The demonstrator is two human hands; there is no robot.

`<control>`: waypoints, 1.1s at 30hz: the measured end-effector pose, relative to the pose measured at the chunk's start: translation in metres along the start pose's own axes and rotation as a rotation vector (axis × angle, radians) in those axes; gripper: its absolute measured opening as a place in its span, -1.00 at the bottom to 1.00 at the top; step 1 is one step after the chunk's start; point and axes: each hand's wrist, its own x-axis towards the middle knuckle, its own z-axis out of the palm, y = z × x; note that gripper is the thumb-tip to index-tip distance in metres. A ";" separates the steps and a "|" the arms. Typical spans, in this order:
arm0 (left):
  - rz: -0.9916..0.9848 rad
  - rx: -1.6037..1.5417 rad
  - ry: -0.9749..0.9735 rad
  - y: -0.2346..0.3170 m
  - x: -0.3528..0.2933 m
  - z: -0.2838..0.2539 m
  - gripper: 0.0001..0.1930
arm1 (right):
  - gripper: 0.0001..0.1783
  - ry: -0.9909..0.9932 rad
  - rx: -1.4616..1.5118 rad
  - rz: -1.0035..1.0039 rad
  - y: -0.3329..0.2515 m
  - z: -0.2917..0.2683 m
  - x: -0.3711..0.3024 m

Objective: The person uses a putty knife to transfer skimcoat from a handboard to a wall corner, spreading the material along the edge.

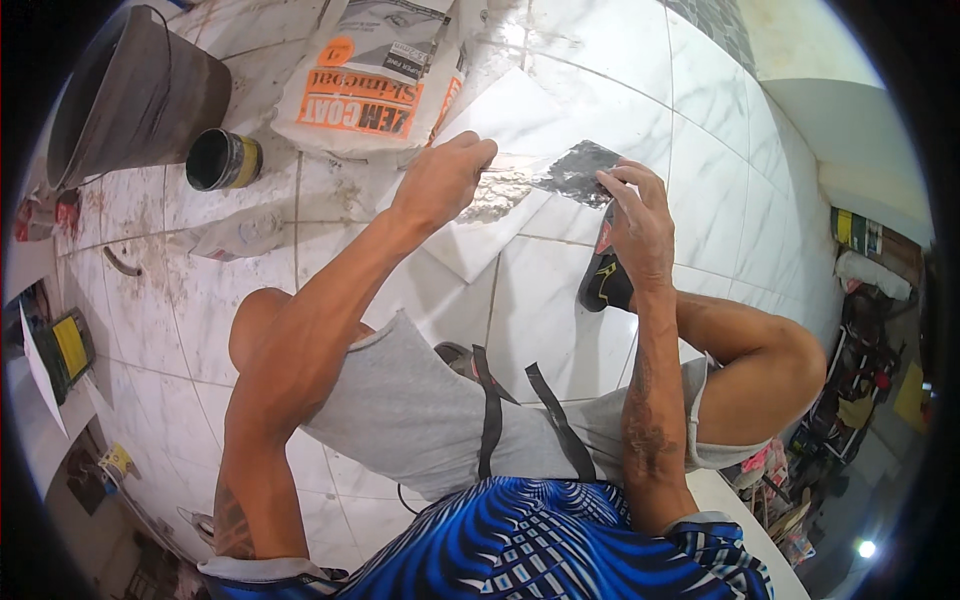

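Right fingers (628,174) pinch a dark smeared plate (578,172) just left of their tips; the left fingers (484,152) curl above a glossy grey smear (495,197), their grip hidden. Paste-working seems in hand; continuing calls for holding the plate steady.

Palm side of left hand (445,185) turned away, grip hidden. Right hand (642,225) covers one edge of dark speckled plate (578,172). Bag (362,85) cut off by upper edge, shirt (500,540) by lower. Left shoe (455,357) mostly behind shorts (400,410). Right-rim clutter (850,360) too small, dim to tell.
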 end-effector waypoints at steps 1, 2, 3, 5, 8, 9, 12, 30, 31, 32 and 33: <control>0.009 0.003 0.004 0.000 0.000 -0.001 -0.97 | -0.60 0.000 0.002 -0.001 0.000 0.000 0.001; 0.018 0.007 0.007 0.000 0.000 -0.001 -0.97 | -0.59 0.008 0.035 -0.001 0.000 0.000 0.002; 0.019 0.007 0.007 0.000 0.000 -0.001 -0.97 | -0.58 0.017 0.068 -0.001 0.001 -0.001 0.003; 0.028 0.063 -0.044 -0.001 0.000 -0.002 -0.96 | -0.61 0.016 0.080 0.011 0.002 -0.006 0.005; 0.176 0.043 -0.060 -0.010 0.003 -0.007 -0.95 | -0.66 -0.030 0.122 0.087 -0.004 -0.014 0.009; 0.178 0.042 -0.061 -0.012 0.004 -0.008 -0.95 | -0.69 -0.075 0.143 0.151 -0.005 -0.018 0.010; 0.241 -0.003 -0.003 -0.014 0.005 -0.014 -0.93 | -0.72 -0.168 0.156 0.176 -0.007 -0.023 0.012; 0.297 -0.045 -0.116 -0.008 -0.007 -0.025 -0.84 | -0.67 -0.157 0.080 0.042 0.006 0.039 0.007; 0.325 -0.067 -0.087 -0.005 -0.008 -0.024 -0.84 | -0.67 -0.158 0.077 0.042 0.008 0.044 0.006; 0.353 -0.088 -0.059 -0.002 -0.008 -0.024 -0.85 | -0.67 -0.151 0.083 0.062 0.010 0.048 0.004; 0.350 -0.085 -0.060 0.000 -0.009 -0.023 -0.85 | -0.66 -0.142 0.096 0.081 0.011 0.054 0.002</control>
